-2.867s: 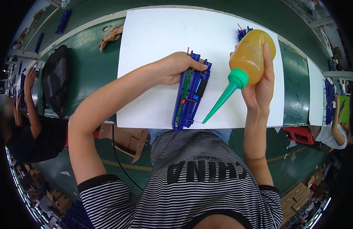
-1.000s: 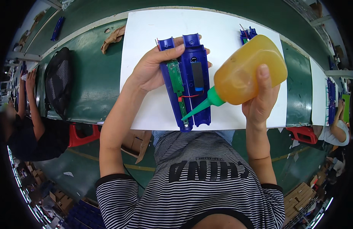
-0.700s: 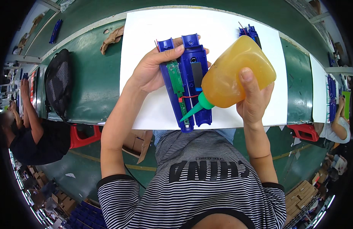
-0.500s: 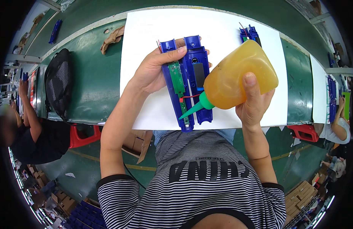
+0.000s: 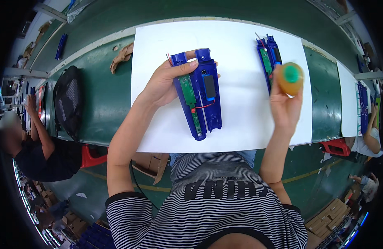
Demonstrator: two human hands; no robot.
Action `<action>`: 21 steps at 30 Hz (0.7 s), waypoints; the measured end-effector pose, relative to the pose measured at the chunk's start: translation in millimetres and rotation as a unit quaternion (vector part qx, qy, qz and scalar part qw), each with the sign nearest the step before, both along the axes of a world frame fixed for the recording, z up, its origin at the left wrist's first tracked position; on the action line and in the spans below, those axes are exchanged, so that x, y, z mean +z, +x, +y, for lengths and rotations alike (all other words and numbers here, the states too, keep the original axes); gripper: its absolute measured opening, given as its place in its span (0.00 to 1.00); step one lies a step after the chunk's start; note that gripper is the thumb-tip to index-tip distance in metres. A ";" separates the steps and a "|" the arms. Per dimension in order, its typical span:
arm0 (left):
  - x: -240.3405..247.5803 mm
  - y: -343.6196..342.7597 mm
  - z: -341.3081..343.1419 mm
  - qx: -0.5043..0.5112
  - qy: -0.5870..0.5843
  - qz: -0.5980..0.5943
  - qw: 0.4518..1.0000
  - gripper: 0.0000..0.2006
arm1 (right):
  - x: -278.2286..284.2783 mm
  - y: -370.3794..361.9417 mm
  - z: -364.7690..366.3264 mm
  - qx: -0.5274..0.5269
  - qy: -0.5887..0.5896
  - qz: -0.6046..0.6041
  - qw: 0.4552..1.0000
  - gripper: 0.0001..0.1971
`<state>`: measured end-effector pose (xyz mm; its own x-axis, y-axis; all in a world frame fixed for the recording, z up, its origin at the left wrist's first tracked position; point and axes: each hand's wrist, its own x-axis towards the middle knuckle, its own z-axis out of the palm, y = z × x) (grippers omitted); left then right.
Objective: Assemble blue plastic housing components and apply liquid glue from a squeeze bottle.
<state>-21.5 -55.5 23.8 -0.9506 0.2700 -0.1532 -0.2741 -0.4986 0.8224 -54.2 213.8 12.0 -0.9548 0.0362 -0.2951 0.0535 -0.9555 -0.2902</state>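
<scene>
Two long halves of a blue plastic housing (image 5: 215, 112) are gripped side by side in my left hand (image 5: 164, 81), its thumb across their upper ends. In the left half lies a narrow green circuit board (image 5: 186, 89). A black-and-blue battery-like block (image 5: 209, 85) sits in the right half, and a red wire (image 5: 204, 106) bridges the two. My right hand (image 5: 284, 110) is closed around a squeeze bottle of amber liquid (image 5: 287, 88), away to the right. Its green nozzle cap (image 5: 291, 75) points up toward my view, so the bottle appears foreshortened.
A second pair of blue housing halves (image 5: 261, 43) lies just beyond my right hand on the white sheet (image 5: 241, 128). On the green table to the left are brown paper (image 5: 122, 57) and a black mesh bag (image 5: 68, 101). Other people sit at both sides; red stools (image 5: 93, 157) stand below.
My right hand has lifted the bottle off the housing and moved it right, turning its nozzle from lower left to upward. My left hand still holds the halves, slightly shifted.
</scene>
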 end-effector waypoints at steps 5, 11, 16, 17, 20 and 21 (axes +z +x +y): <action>-4.0 -42.5 -21.3 0.009 -0.004 -0.007 1.000 0.21 | -12.5 -41.2 100.3 -0.042 -0.378 -0.003 0.925 0.17; 8.6 -177.4 -85.6 0.071 0.005 -0.009 0.997 0.11 | -26.1 -31.6 166.5 -0.167 -0.479 0.004 0.862 0.19; -24.8 -286.6 -134.3 0.208 0.038 -0.007 0.977 0.10 | -42.8 -35.7 154.4 -0.170 -0.436 0.097 0.879 0.26; -36.3 -298.5 -138.7 0.214 0.013 -0.008 0.977 0.12 | -40.0 -35.1 146.1 -0.170 -0.441 0.116 0.873 0.28; -49.9 -318.7 -147.4 0.230 -0.051 -0.004 0.972 0.16 | -33.6 -33.3 140.3 -0.164 -0.443 0.179 0.863 0.35; -49.5 -323.2 -150.1 0.274 -0.118 -0.019 0.954 0.26 | -29.5 -33.1 130.3 -0.121 -0.324 0.244 0.906 0.37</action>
<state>-344.7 -205.6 -25.8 -0.9318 -0.3125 -0.1847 -0.0565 -0.3777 0.9242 -87.3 344.1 -17.6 -0.9645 0.2321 0.1261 -0.1640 -0.9004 0.4029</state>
